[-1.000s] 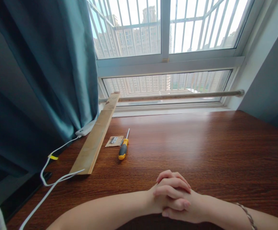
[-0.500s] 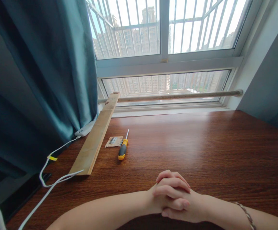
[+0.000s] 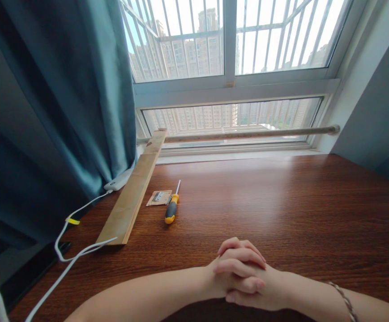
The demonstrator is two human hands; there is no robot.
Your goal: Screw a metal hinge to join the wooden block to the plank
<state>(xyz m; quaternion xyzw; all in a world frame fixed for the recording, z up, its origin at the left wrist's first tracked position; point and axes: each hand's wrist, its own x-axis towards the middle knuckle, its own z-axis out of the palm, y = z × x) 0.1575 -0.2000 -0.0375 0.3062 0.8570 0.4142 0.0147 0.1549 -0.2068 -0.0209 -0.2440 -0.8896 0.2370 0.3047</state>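
Observation:
My left hand point(image 3: 223, 276) and my right hand point(image 3: 271, 286) are clasped together at the near edge of the desk, their fingers interlaced. Both are closed, and no object shows between them; the palms are hidden. Beyond them on the desk lies a screwdriver point(image 3: 172, 210) with a yellow and black handle, its metal shaft pointing toward the window. Touching or very close to its left side is a small flat brown piece point(image 3: 150, 201) with a metal hinge-like part point(image 3: 160, 196) on it. A long wooden board point(image 3: 129, 197) slants across the desk's left side.
The board's far end reaches the rail point(image 3: 248, 134) before the window. A white cable point(image 3: 60, 286) with a yellow tag point(image 3: 73, 221) runs from a white device point(image 3: 119, 180) beside the blue curtain point(image 3: 110, 112). The dark wooden desk point(image 3: 281, 214) extends to the right.

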